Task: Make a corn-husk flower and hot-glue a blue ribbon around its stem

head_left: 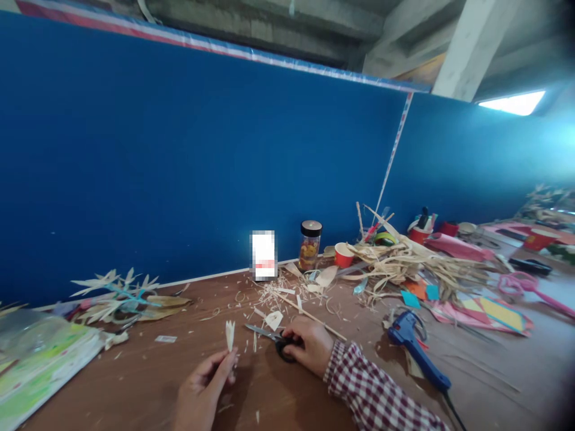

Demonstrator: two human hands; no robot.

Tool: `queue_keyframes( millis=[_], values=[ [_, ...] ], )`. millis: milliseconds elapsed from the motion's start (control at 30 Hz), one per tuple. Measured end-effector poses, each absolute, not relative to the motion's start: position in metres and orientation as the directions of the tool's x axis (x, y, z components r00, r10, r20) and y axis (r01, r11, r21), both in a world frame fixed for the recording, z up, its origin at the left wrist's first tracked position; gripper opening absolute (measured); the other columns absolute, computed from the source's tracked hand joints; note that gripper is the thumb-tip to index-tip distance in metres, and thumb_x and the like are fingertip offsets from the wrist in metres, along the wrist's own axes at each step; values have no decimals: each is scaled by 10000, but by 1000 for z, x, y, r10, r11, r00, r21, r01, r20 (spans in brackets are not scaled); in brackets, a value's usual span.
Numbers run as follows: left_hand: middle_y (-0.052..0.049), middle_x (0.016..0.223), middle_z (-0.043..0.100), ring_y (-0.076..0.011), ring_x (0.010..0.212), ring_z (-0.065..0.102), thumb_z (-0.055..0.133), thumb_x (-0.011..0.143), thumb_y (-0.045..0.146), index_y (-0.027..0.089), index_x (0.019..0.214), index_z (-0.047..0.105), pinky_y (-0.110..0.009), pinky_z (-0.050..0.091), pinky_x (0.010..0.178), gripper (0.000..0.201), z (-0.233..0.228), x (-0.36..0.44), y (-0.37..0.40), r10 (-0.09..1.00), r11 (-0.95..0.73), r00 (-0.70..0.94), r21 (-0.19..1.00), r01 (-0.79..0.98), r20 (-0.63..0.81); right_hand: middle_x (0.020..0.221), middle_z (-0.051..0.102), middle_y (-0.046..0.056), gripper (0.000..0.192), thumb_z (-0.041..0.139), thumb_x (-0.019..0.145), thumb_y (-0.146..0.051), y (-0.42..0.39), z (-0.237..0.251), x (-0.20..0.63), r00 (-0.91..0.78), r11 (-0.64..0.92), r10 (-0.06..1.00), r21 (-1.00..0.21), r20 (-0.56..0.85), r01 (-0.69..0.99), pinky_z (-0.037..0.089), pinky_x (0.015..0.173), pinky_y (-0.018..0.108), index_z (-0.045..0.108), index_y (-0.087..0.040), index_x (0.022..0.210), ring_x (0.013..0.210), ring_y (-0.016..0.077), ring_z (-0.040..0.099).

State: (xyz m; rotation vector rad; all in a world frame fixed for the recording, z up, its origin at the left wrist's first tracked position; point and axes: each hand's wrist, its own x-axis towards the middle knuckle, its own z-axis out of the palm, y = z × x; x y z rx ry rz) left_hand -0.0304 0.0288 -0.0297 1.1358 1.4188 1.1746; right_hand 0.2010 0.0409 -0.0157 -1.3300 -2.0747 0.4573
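Observation:
My left hand [210,383] is closed in a pinch on a small pale dried-husk piece [230,333]. That piece stands upright, its top split into several pointed tips. My right hand [309,346], in a checked sleeve, is closed on the black handles of a pair of scissors [265,331]. The scissors lie low over the brown table, blades pointing left toward the husk piece but apart from it. Husk scraps [274,320] and thin shavings lie just beyond the blades. A thin stick [314,317] runs behind my right hand.
A blue glue gun [417,353] lies to the right. Beyond are a lidded jar [309,248], a red paper cup [344,255], a heap of dried husk strips [417,260] and coloured paper [498,314]. Husk flowers [119,293] lie left, below a blue partition [202,149].

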Motion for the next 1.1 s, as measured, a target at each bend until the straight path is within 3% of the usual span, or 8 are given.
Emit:
queue_keyframes(
  millis=[233,600,833,1100],
  values=[
    [-8,523,587,-155,533,538,654,523,525,127,802,690,-237,443,485,488,-25,-27,27,984,79,-165,994,78,-65,763,564,-8,213,654,633,-160,41,-15,201,-298,435,900,-584,319,685,391,624,212,587,-196,832,701,124,509],
    [-14,565,604,-147,535,533,617,598,495,125,890,659,-218,417,453,473,-33,-31,29,991,94,-110,990,104,-82,786,569,-11,209,651,642,-158,40,-17,201,-296,431,901,-577,317,694,391,636,214,585,-200,835,707,121,504],
    [-5,550,604,-145,538,539,635,588,478,129,883,666,-231,439,501,458,-33,-30,30,993,36,-116,994,101,-25,788,572,-10,205,640,655,-171,40,-18,200,-292,428,902,-573,318,699,396,641,217,583,-205,849,713,125,509],
    [-1,535,590,-147,517,526,633,570,505,129,879,668,-219,405,447,488,-30,-30,28,993,68,-105,993,93,-58,757,584,-2,180,652,653,-209,37,-14,202,-352,483,875,-538,333,691,394,618,220,597,-196,824,694,131,521]
  ],
)
